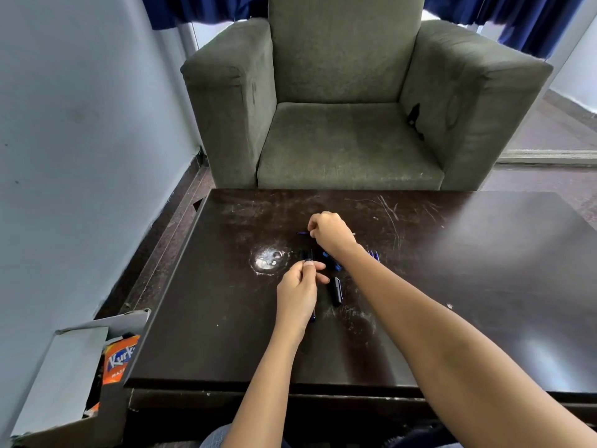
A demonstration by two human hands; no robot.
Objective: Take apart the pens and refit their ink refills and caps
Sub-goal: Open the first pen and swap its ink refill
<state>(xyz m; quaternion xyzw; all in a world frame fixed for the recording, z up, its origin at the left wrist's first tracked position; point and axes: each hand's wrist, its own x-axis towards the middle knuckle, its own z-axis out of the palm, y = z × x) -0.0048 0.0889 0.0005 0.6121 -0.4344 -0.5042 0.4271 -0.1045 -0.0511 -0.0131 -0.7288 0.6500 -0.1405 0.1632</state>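
Note:
My left hand (298,291) grips a blue pen barrel (312,315) upright-slanted over the dark table (452,286); its lower end shows below my palm. My right hand (329,232) is closed on a thin ink refill (303,233), whose blue tip sticks out to the left, close to the tabletop. A black cap (337,291) lies on the table just right of my left hand. Several blue pen parts (332,261) lie under my right wrist, and blue tips (373,254) show to its right.
A white worn patch (268,260) marks the table left of the hands. A grey-green armchair (349,108) stands behind the table. An open cardboard box (74,367) with an orange snack packet (121,360) sits at the lower left beside a wall.

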